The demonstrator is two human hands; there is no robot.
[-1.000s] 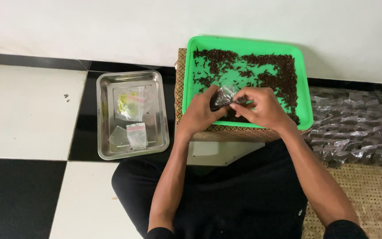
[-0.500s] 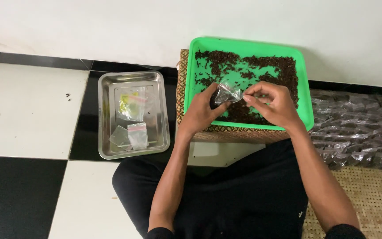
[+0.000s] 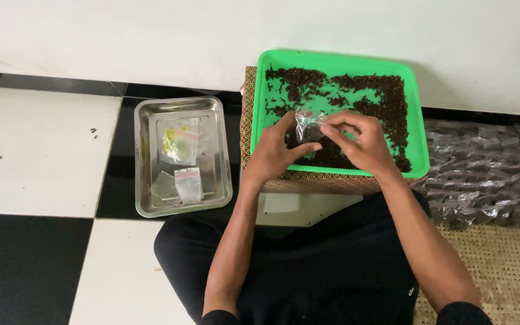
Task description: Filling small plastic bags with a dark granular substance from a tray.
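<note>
A small clear bag (image 3: 306, 124), partly filled with dark bits, is pinched between the fingers of the left hand (image 3: 275, 151) and right hand (image 3: 359, 139), closed on it from either side, above the green tray (image 3: 416, 129).

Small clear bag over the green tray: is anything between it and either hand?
Nothing visible does. The left hand grips the small clear bag from its left side and the right hand pinches its top edge, both in direct contact, above the green tray of dark bits.
</note>
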